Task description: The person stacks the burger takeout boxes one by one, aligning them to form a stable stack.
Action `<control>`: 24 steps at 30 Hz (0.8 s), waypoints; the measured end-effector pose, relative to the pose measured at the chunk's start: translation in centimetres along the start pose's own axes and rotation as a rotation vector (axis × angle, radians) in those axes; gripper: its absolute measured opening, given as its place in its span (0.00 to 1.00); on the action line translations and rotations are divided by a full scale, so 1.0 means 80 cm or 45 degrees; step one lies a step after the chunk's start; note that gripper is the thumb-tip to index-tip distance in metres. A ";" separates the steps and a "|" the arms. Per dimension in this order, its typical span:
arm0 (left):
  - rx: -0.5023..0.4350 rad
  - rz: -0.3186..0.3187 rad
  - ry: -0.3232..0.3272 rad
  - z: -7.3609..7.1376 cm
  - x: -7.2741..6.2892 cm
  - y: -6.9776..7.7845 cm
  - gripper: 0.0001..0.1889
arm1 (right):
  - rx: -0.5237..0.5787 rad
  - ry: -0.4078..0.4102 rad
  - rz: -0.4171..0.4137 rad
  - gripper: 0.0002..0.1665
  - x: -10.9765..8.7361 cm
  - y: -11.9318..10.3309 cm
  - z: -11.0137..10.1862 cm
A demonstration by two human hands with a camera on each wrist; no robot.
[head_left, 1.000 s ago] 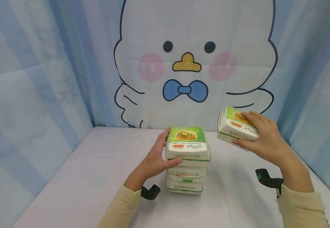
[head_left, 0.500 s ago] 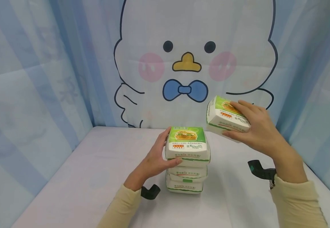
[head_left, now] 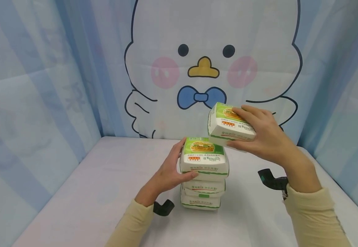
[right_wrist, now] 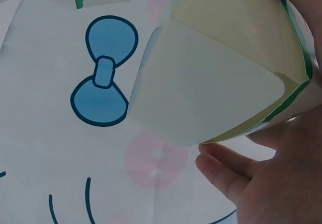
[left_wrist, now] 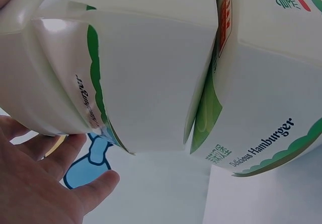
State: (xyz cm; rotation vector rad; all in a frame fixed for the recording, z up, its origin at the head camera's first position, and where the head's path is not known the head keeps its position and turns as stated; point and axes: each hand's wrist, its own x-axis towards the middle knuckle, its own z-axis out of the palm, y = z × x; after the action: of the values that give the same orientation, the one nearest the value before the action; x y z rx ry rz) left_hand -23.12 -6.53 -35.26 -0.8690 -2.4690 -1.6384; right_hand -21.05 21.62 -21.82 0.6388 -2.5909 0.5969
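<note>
A stack of green-and-white paper hamburger boxes (head_left: 203, 188) stands upright in the middle of the table. My left hand (head_left: 168, 173) grips the top hamburger box (head_left: 203, 164) of the stack, thumb along its front and fingers at its left side. In my right hand (head_left: 266, 135) is another hamburger box (head_left: 228, 127), pinched between thumb and fingers, slightly tilted. It hangs in the air just above and to the right of the stack, overlapping the top box's back right corner in the head view. The right wrist view shows the held box's plain underside (right_wrist: 216, 78).
A white table top (head_left: 104, 192) spreads around the stack. Behind it hangs a curtain (head_left: 203, 120) with a cartoon chick and blue bow tie. Light blue striped curtains (head_left: 27, 103) close off the left and right sides.
My right hand has carried its hamburger box leftward and up, from the right of the stack to over its right edge. The left hand and the stack stay in place.
</note>
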 end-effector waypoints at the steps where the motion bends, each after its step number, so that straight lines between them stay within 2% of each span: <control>1: -0.001 -0.003 0.000 0.000 0.000 0.000 0.55 | -0.003 -0.009 -0.005 0.55 0.001 -0.003 0.001; 6: 0.001 0.002 0.010 0.000 -0.001 0.001 0.55 | -0.028 -0.026 -0.051 0.55 0.007 -0.014 0.004; 15: -0.022 0.070 0.057 -0.001 0.002 0.005 0.55 | -0.052 -0.025 -0.107 0.55 0.012 -0.025 0.009; 21: -0.022 0.115 0.038 0.003 0.003 0.008 0.55 | -0.059 -0.049 -0.112 0.54 0.014 -0.034 0.009; 24: -0.018 0.107 0.028 0.005 0.003 0.007 0.55 | -0.066 -0.070 -0.120 0.54 0.015 -0.038 0.010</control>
State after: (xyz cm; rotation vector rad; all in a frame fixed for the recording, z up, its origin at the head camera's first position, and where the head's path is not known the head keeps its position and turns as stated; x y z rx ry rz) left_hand -22.94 -5.94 -34.90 -0.9374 -2.3749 -1.6313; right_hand -20.70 18.42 -21.00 0.7657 -2.6004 0.4869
